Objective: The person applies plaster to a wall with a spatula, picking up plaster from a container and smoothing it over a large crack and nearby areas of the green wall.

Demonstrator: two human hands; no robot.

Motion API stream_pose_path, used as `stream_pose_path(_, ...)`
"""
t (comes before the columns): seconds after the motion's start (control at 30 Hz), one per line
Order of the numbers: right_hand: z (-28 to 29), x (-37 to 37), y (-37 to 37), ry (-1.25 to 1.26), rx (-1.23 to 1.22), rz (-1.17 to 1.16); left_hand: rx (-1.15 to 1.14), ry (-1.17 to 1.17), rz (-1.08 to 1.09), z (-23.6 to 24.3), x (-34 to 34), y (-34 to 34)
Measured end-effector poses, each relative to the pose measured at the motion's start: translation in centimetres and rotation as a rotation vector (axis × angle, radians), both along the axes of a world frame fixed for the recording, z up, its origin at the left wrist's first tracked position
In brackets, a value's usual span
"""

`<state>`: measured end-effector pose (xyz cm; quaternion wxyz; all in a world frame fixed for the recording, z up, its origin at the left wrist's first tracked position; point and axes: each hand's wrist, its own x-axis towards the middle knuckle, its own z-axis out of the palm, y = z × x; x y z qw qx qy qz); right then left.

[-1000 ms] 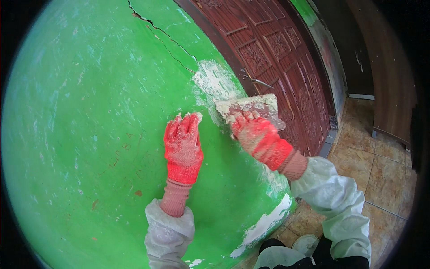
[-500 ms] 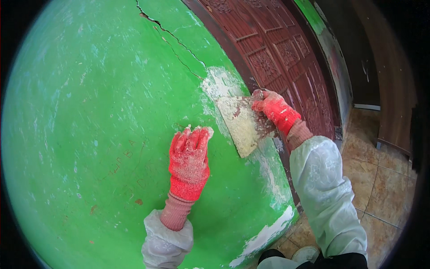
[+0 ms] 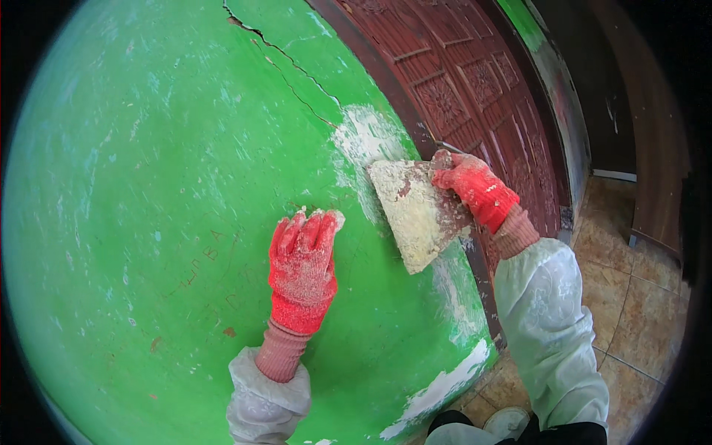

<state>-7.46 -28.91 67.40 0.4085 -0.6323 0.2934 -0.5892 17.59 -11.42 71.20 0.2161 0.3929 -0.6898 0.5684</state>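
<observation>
Head view: the right grip (image 3: 475,189), in a dusty red glove, pinches the upper right part of a broad flat plate (image 3: 406,211) between thumb and fingers. The plate spreads out to the left of and below this grip, its face crusted with pale plaster; whether it touches the green wall (image 3: 148,193) behind it cannot be told. Well to the left of the plate and a little lower, the left grip (image 3: 302,263) wears a matching glove, fingers bent and close together, with a whitish lump (image 3: 339,220) at the fingertips; whether they close on anything cannot be told.

Up and to the left of the right grip, a rough white patch (image 3: 372,137) lies on the wall, and a dark jagged crack (image 3: 278,50) runs down to it from above the left grip. Above the right grip stands a carved reddish-brown door (image 3: 475,74). Below the right grip, a second white patch (image 3: 441,387) follows the wall's lower edge; farther right and down is a tiled floor (image 3: 641,326).
</observation>
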Motion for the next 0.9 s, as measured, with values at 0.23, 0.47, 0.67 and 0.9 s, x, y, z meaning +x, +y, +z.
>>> stream_pose_path(0.23, 3.0, 1.3, 1.7, 0.289, -0.048, -0.337, -0.041, -0.020, -0.034, 0.6, 1.1, 0.3)
stream_pose_path(0.47, 2.5, -0.6, 0.4, 0.181, -0.018, -0.106, -0.097, -0.063, -0.038, 1.2, 1.7, -0.1)
stream_pose_path(0.67, 2.8, -0.1, 3.2, 0.390, -0.141, -0.381, -0.074, -0.052, -0.022, 1.2, 1.7, -0.8)
stream_pose_path(0.9, 3.8, -2.3, 6.2, 0.160, -0.094, -0.287, -0.055, -0.047, 0.002, 1.2, 1.4, -0.7)
